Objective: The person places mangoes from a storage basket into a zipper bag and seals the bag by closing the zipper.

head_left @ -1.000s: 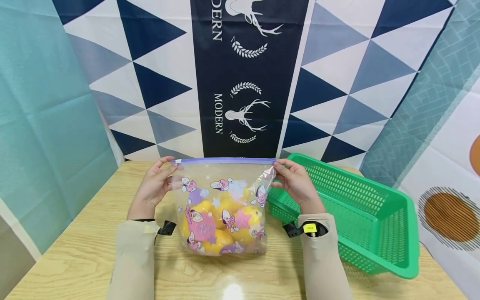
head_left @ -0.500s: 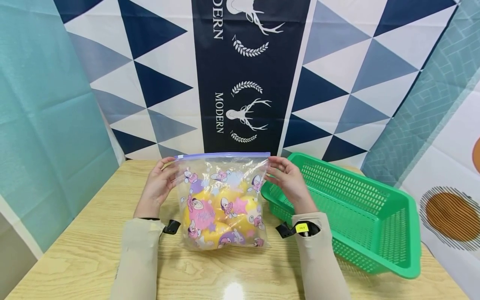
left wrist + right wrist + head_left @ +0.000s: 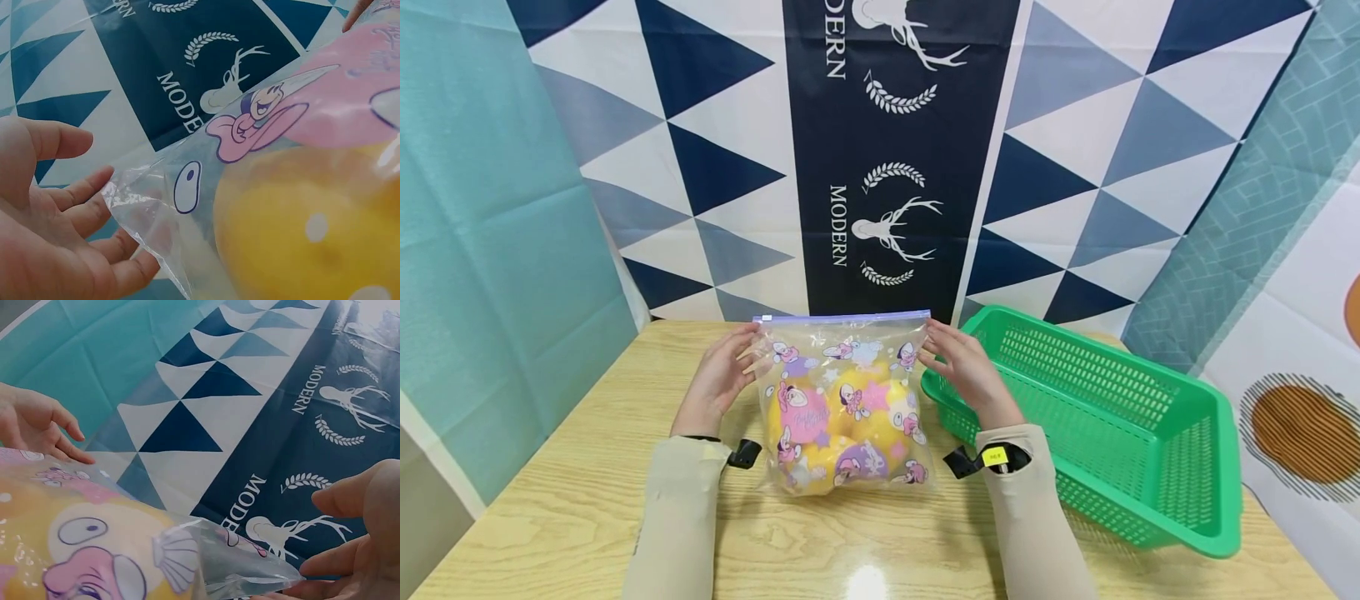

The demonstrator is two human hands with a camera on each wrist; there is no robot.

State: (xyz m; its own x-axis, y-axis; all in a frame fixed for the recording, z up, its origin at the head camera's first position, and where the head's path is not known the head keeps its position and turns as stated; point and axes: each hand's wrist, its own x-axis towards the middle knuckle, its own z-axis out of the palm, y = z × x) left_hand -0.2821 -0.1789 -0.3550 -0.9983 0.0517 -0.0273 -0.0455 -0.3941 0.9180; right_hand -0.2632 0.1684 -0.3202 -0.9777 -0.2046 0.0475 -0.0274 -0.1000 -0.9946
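Note:
A clear plastic zip bag (image 3: 805,417) with pink and purple cartoon prints stands on the table between both hands. Its purple zip strip (image 3: 850,318) runs along the top, the white slider (image 3: 766,317) at the left end. Inside are several yellow rounded things (image 3: 269,219), their kind blurred by the plastic. My left hand (image 3: 717,379) is at the bag's upper left side; its fingertips touch the edge, while the thumb stands apart in the left wrist view. My right hand (image 3: 970,375) has its fingers against the upper right side, thumb also away from the plastic.
A long green perforated basket (image 3: 1112,425) stands close by on the right, partly behind my right hand. The wooden table (image 3: 565,500) ends at a patterned cloth backdrop (image 3: 880,167), with a teal cloth (image 3: 497,208) on the left.
Both hands held the bag's top corners a second ago; now their thumbs are off it. The right hand has moved left and the top edge looks narrower.

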